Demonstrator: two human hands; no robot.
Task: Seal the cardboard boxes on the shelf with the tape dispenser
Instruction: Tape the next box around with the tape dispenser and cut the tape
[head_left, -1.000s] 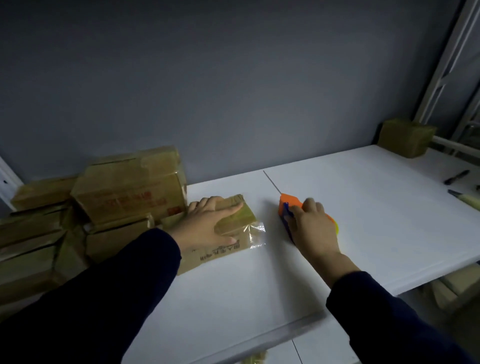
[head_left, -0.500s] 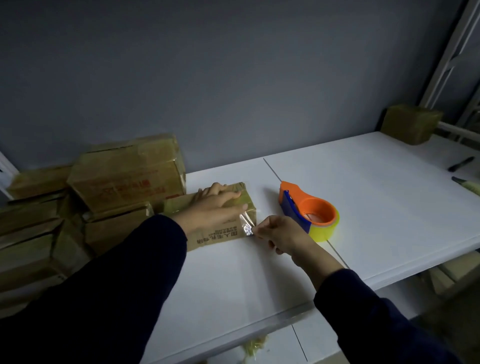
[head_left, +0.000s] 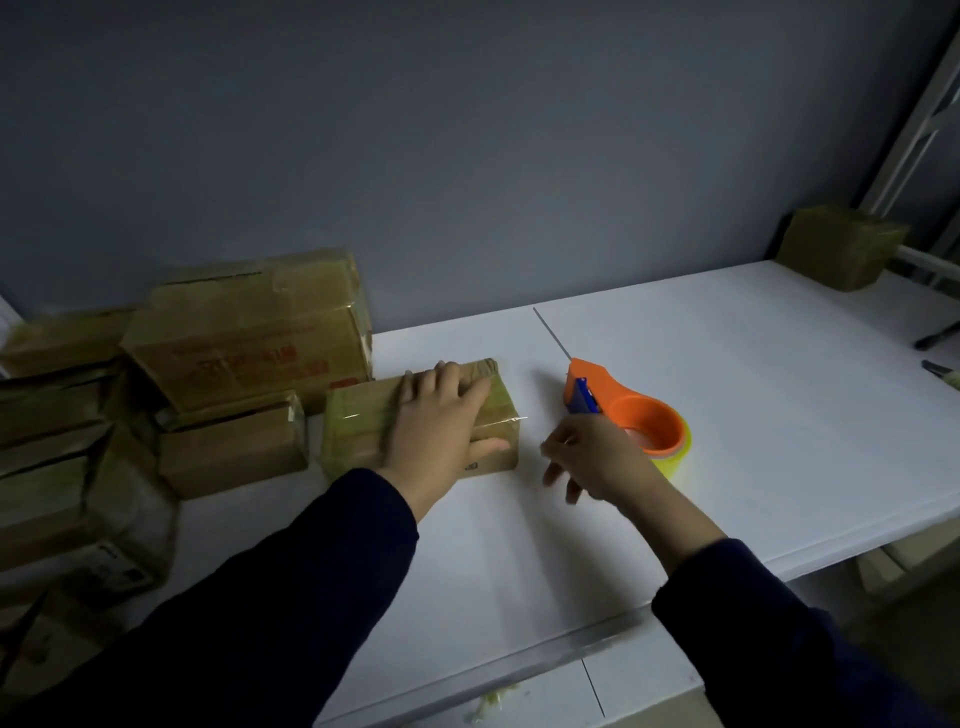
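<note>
A white shelf (head_left: 727, 415) runs along a grey wall (head_left: 467, 156); a pile of cardboard boxes (head_left: 244, 343) crowds its left end; just right of the pile lies one small box (head_left: 358, 426), the left hand (head_left: 441, 421) resting flat on top, fingers straight; the orange tape dispenser (head_left: 639, 421) stands near the box's right side; the right hand (head_left: 597, 457) hovers just beside it, fingers loose, grasping nothing.

Left hand (head_left: 441, 421): lies flat on top of small cardboard box (head_left: 358, 426), thumb against its near face.
Right hand (head_left: 597, 460): just right of that box, fingers loose, nothing held.
Tape dispenser (head_left: 641, 423): orange, on white shelf (head_left: 779, 415), just behind right hand.
Stacked boxes (head_left: 244, 343): left of left hand.
Lone box (head_left: 841, 247): beyond right hand, far right, well apart.
</note>
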